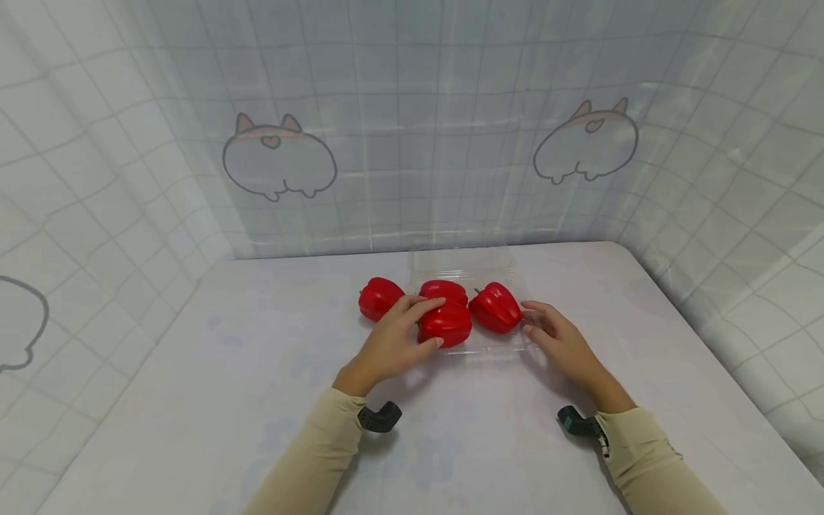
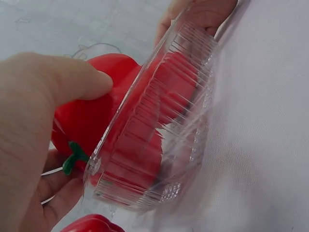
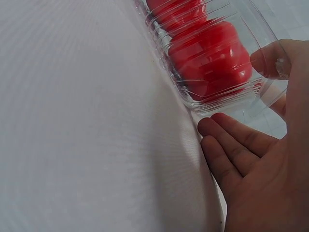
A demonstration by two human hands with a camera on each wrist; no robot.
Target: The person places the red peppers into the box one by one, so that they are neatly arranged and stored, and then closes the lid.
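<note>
My left hand [image 1: 389,347] grips a glossy red bell pepper [image 1: 447,325] at the left front of a clear plastic clamshell box [image 1: 483,346]. In the left wrist view, the thumb lies over this pepper [image 2: 79,118], beside its green stem, and the fingers curl beneath. Part of it shows through the ribbed wall. Another pepper [image 1: 444,289] sits just behind, and one [image 1: 496,309] lies in the box's right part. At the box's right end, my right hand [image 1: 566,350] holds the rim, its thumb seen through the plastic and its other fingers outside the end wall.
A further red pepper [image 1: 378,297] lies on the white tabletop [image 1: 212,400], left of the box. The box's lid [image 1: 460,259] is folded back toward the rear wall. Light checked curtains [image 1: 412,143] with cartoon drawings enclose the table at the back and sides.
</note>
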